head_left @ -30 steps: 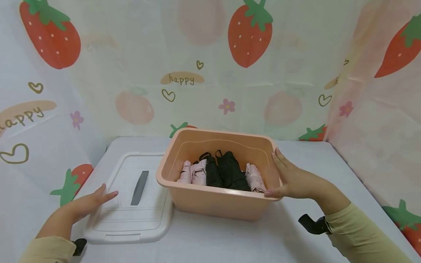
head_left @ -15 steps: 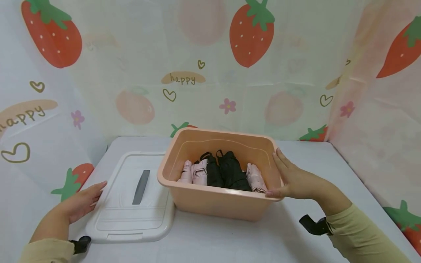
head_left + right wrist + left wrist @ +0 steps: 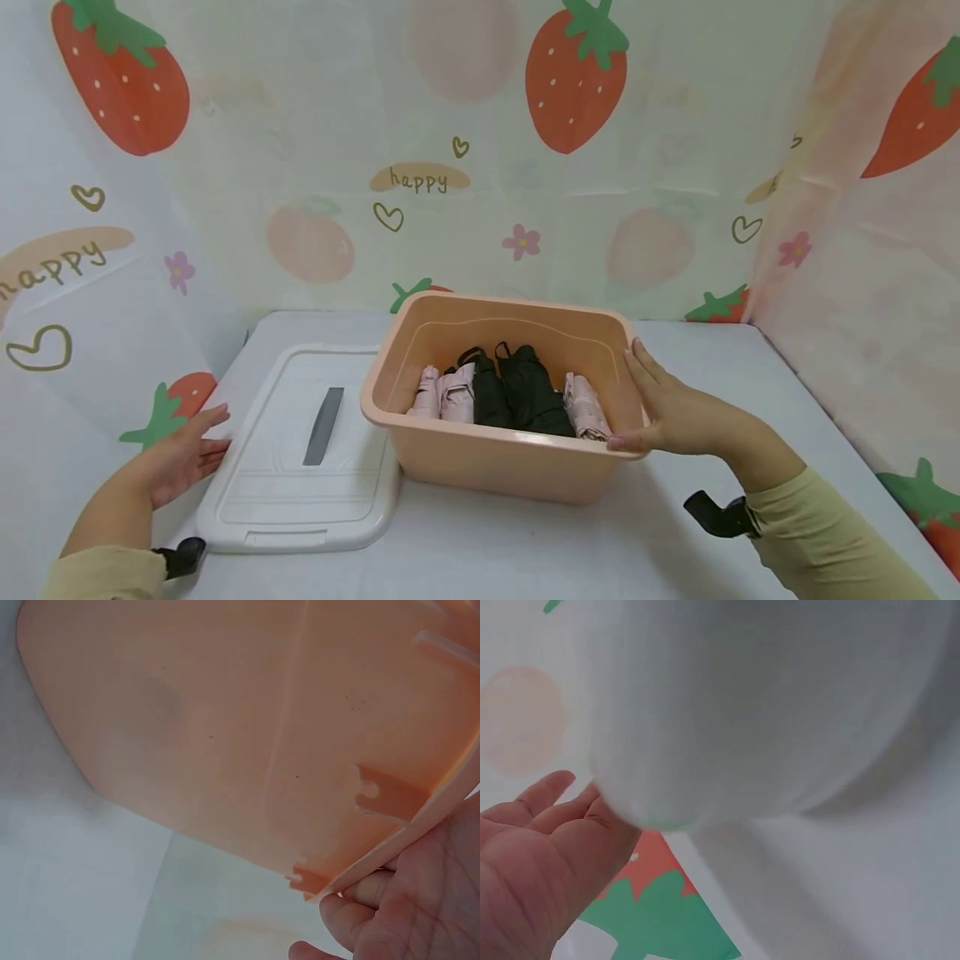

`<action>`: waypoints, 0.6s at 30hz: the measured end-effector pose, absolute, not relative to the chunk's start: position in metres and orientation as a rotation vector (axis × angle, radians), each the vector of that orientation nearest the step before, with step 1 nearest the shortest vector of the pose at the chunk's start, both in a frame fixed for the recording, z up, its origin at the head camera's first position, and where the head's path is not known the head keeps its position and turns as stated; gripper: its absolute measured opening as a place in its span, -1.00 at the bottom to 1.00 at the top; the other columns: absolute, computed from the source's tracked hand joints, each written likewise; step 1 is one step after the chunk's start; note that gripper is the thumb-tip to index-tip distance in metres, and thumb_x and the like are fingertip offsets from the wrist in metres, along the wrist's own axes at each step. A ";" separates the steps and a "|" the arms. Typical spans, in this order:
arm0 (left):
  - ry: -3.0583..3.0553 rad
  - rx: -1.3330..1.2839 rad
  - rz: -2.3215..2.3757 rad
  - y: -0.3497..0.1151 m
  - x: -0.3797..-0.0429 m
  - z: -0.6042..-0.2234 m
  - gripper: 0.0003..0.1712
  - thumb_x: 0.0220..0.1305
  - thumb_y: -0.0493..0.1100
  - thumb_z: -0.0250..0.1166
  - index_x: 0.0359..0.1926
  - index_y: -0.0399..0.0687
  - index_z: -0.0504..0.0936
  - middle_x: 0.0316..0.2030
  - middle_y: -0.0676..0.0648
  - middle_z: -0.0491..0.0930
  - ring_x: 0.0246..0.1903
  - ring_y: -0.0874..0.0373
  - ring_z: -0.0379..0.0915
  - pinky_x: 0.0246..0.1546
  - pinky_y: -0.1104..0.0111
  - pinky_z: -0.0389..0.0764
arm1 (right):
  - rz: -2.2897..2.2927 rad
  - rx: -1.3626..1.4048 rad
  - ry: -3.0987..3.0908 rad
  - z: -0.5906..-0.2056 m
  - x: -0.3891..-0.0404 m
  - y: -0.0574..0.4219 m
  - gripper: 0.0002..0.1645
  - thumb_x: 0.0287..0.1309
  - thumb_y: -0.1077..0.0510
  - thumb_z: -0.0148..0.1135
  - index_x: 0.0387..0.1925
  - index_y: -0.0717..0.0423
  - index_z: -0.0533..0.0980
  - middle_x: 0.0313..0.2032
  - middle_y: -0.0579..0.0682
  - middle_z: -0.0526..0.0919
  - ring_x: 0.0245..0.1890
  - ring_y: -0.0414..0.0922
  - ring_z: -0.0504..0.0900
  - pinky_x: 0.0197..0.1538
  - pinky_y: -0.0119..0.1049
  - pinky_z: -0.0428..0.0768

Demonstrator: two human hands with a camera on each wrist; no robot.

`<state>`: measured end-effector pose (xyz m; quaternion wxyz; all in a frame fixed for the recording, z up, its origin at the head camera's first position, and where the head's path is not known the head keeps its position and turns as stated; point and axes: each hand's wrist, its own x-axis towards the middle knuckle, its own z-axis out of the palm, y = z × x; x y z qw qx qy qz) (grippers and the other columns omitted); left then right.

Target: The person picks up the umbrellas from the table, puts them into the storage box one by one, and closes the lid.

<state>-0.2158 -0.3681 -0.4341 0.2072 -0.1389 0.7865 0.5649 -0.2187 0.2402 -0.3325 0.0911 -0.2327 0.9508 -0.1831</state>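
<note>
A peach plastic storage box (image 3: 495,462) stands tilted slightly askew on the table. Inside lie two black folded umbrellas (image 3: 531,392) with wrist loops and pink folded umbrellas (image 3: 456,396) on both sides of them. My right hand (image 3: 678,417) rests on the box's right rim, fingers extended along the side and thumb at the front corner. The right wrist view shows the palm against the box rim (image 3: 420,829). To the left lies a white lid (image 3: 277,492) with a grey handle. My left hand (image 3: 168,462) is at its left edge, fingers extended; firm contact cannot be confirmed.
A white-covered table (image 3: 480,550) bears the box and lid. Strawberry-print cloth (image 3: 330,133) hangs behind and at both sides. The lid's right edge lies close beside the box. Black wrist-camera mounts (image 3: 720,512) sit at the cuffs.
My left hand has drawn back leftward from over the lid to its left edge and turned, palm towards the lid. The right hand and box keep their places.
</note>
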 end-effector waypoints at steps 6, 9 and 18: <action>2.116 -0.389 1.562 -0.370 -0.213 -0.431 0.11 0.15 0.53 -0.29 0.36 -0.04 -0.59 0.31 -0.52 -0.28 0.27 -0.41 -0.22 0.11 -0.09 0.27 | -0.529 -0.704 2.833 -0.334 -0.219 0.241 0.43 -0.15 -0.47 0.19 0.38 0.26 -0.35 0.39 0.22 -0.42 0.35 0.24 -0.17 0.24 0.17 0.11; 2.094 -0.376 1.586 -0.371 -0.212 -0.430 0.07 0.17 0.51 -0.28 0.36 0.04 -0.59 0.32 -0.50 -0.33 0.27 -0.45 -0.26 0.05 -0.11 0.32 | -0.533 -0.704 2.835 -0.334 -0.219 0.240 0.43 -0.15 -0.46 0.19 0.38 0.27 -0.34 0.39 0.22 -0.42 0.35 0.24 -0.17 0.23 0.17 0.11; 2.165 -0.347 1.549 -0.378 -0.206 -0.426 0.10 0.24 0.41 -0.19 0.36 -0.30 -0.47 0.29 -0.56 -0.22 0.29 -0.36 -0.15 0.16 0.02 0.27 | -0.535 -0.705 2.842 -0.335 -0.220 0.241 0.42 -0.14 -0.46 0.19 0.39 0.26 -0.34 0.39 0.22 -0.42 0.35 0.25 -0.16 0.23 0.18 0.11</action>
